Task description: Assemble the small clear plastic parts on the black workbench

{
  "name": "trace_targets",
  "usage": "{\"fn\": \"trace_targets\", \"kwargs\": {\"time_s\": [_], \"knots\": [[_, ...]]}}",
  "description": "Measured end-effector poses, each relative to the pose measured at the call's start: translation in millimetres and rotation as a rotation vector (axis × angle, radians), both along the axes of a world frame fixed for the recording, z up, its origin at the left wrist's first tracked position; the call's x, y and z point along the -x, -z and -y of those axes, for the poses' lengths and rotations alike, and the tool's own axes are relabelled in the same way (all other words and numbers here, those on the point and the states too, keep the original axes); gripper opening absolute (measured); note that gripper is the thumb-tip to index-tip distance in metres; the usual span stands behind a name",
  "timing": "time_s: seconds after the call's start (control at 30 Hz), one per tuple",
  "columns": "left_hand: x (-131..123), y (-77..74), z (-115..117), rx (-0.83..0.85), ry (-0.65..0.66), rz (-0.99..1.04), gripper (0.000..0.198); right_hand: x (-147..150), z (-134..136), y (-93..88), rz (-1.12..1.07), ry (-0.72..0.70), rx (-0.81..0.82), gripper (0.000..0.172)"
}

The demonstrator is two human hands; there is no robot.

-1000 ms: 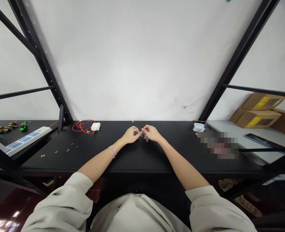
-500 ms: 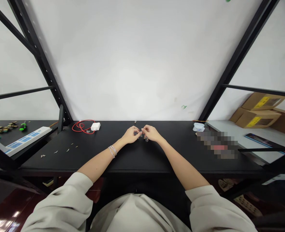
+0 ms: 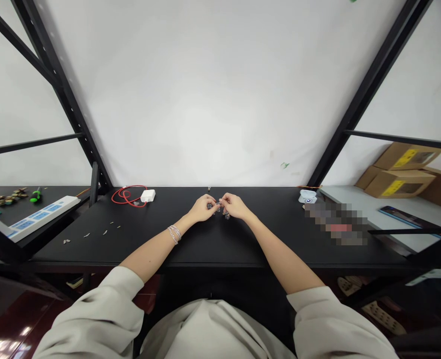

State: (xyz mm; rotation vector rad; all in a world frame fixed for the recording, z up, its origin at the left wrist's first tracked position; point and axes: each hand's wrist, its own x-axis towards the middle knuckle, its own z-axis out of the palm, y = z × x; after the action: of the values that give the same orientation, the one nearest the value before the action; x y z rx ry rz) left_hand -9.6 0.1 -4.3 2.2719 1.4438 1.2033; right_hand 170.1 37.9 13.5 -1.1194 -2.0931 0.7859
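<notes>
Over the black tabletop [image 3: 220,244], my left hand [image 3: 202,208] and my right hand [image 3: 234,205] meet with fingertips almost touching. Both are closed in a pinch. Small shiny greyish pieces [image 3: 226,216] show beneath and between the fingers, too small to name. My left thumb and index finger press together at a tiny piece, and some dark bits sit inside the curled left fingers. The right fingertips pinch at the same spot from the other side. A silvery bracelet [image 3: 174,234] circles my left wrist.
A white charger [image 3: 147,195] with a red cable [image 3: 120,200] lies left. Small pale scraps [image 3: 67,242] are scattered nearer. A power strip [image 3: 44,217] and a green screwdriver [image 3: 36,195] are far left. A small white case [image 3: 307,196] stands right, near cardboard boxes [image 3: 399,183].
Very little differs. Both hands stay in place, with only a slight shift of the fingertips around the tiny piece between them.
</notes>
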Motion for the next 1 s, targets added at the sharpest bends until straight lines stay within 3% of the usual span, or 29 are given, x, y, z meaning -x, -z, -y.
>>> {"fn": "trace_targets", "kwargs": {"time_s": [0.7, 1.0], "knots": [[-3, -6.2, 6, 0.034, 0.052, 0.015, 0.037, 0, 5, -4.2, 0.031, -0.052, 0.038, 0.029], [-4, -7.6, 10, 0.047, 0.048, 0.042, 0.034, 0, 7, -3.9, 0.027, -0.061, 0.039, 0.029]]}}
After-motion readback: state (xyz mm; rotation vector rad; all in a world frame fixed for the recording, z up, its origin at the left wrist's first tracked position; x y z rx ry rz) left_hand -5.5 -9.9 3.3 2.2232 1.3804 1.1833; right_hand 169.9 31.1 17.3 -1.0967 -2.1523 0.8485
